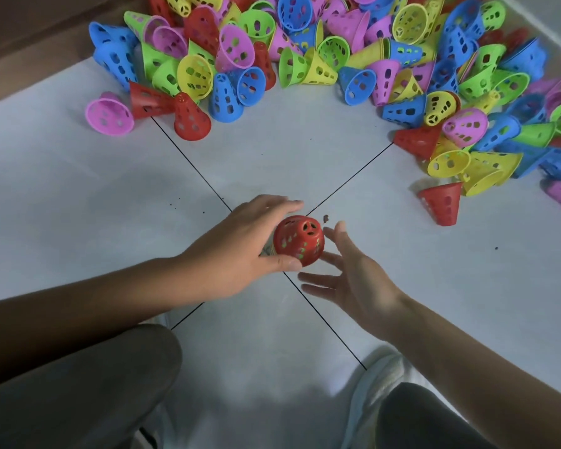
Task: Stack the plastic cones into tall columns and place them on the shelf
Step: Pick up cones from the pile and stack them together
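The left hand (240,251) is gripping a red cone (299,239), probably topping a stack, above the tiled floor (78,189); the right hand (347,280) is hovering beside it, fingers spread.

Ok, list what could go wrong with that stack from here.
1. Only the left hand holds the red-topped cone stack; the right hand is open beside it, so the column may tip or slip from that one grip.
2. A loose red cone and the heaped pile lie nearby; a dropped stack could scatter them across the tiled floor.
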`<state>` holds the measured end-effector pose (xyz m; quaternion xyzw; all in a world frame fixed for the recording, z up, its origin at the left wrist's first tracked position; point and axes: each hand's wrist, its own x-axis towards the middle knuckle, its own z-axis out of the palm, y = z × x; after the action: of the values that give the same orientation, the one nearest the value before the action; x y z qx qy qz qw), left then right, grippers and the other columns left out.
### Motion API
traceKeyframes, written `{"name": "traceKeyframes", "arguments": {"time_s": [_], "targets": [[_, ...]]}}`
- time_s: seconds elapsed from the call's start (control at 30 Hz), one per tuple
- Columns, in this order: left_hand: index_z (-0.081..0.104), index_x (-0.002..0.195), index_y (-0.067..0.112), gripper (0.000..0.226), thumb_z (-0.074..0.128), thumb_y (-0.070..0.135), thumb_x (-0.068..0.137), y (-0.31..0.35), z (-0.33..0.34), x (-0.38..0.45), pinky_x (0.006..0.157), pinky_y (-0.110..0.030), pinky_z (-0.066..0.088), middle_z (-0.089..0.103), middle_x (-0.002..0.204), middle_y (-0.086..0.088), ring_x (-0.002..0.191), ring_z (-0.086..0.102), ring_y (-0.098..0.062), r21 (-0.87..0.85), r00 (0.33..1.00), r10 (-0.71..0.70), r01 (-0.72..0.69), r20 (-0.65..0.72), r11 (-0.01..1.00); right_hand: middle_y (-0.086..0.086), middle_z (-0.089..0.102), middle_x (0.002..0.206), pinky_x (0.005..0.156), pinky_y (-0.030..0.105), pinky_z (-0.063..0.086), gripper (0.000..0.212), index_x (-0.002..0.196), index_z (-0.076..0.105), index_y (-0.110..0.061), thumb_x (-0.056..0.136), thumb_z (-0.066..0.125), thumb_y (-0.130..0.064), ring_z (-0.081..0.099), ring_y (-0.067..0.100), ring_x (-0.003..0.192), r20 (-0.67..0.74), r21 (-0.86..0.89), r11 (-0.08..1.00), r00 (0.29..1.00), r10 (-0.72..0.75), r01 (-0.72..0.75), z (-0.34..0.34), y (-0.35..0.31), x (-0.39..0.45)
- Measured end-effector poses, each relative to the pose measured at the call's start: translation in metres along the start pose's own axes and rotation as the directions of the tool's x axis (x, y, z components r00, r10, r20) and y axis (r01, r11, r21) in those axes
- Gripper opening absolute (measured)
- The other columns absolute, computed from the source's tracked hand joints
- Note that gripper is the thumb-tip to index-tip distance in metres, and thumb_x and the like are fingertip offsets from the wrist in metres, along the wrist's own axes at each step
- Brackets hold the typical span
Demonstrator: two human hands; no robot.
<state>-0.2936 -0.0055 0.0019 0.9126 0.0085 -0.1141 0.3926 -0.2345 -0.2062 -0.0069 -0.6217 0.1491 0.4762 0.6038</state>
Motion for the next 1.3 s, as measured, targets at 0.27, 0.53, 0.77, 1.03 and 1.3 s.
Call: {"name": "traceKeyframes", "arguments": {"time_s": [0.27, 0.53, 0.77, 1.03, 1.3], "targets": [[0.054, 0.137, 0.025, 0.060, 0.077, 0.044, 0.085, -0.069, -0.041, -0.013, 0.105, -0.020, 0.037, 0.051, 0.132, 0.013, 0.118, 0.048, 0.002, 0.119, 0.992, -0.046, 0.060, -0.114, 0.991, 0.004, 0.058, 0.135, 0.104, 0.042, 0.052, 0.035, 0.117, 0.061, -0.030, 0.100, 0.045, -0.057, 0.072, 0.034, 0.106, 0.028, 0.096, 0.995, 0.999, 0.030, -0.033, 0.027, -0.020, 0.023], [0.063, 0.124, 0.022, 0.039, 0.071, 0.038, 0.089, -0.118, -0.101, -0.001, 0.093, -0.032, 0.046, 0.058, 0.119, 0.004, 0.109, 0.058, -0.014, 0.193, 0.945, -0.121, 0.185, -0.303, 0.964, 0.010, 0.052, 0.140, 0.099, 0.042, 0.056, 0.042, 0.132, 0.057, -0.022, 0.103, 0.046, -0.050, 0.063, 0.031, 0.122, 0.104, 0.145, 0.989, 0.994, -0.032, 0.017, 0.051, -0.046, 0.062], [0.065, 0.123, 0.017, 0.036, 0.071, 0.033, 0.092, -0.138, -0.126, 0.033, 0.098, -0.028, 0.043, 0.060, 0.125, 0.001, 0.118, 0.055, -0.016, 0.262, 0.927, -0.043, 0.149, -0.372, 0.954, 0.004, 0.056, 0.137, 0.101, 0.037, 0.055, 0.047, 0.137, 0.054, -0.023, 0.104, 0.038, -0.054, 0.067, 0.029, 0.117, 0.174, -0.013, 0.997, 0.982, -0.074, 0.077, 0.059, -0.069, 0.093], [0.057, 0.138, 0.019, 0.058, 0.076, 0.037, 0.086, -0.153, -0.145, 0.087, 0.108, -0.036, 0.038, 0.043, 0.149, -0.003, 0.136, 0.040, -0.027, 0.390, 0.909, 0.047, 0.130, -0.414, 0.912, 0.001, 0.051, 0.140, 0.106, 0.046, 0.046, 0.048, 0.139, 0.051, -0.031, 0.100, 0.040, -0.056, 0.046, 0.020, 0.129, 0.031, -0.808, 0.426, 0.752, -0.659, 0.407, 0.030, -0.112, 0.151], [0.049, 0.147, 0.024, 0.070, 0.076, 0.043, 0.084, -0.176, -0.155, 0.131, 0.111, -0.044, 0.038, 0.039, 0.155, 0.001, 0.141, 0.035, -0.025, 0.476, 0.956, 0.032, 0.116, -0.292, 0.872, 0.011, 0.006, 0.166, 0.111, 0.064, 0.033, 0.064, 0.154, 0.030, -0.038, 0.097, 0.058, -0.047, 0.007, 0.042, 0.151, 0.248, -0.962, -0.114, 0.623, -0.742, 0.247, 0.014, -0.191, 0.217]]}}
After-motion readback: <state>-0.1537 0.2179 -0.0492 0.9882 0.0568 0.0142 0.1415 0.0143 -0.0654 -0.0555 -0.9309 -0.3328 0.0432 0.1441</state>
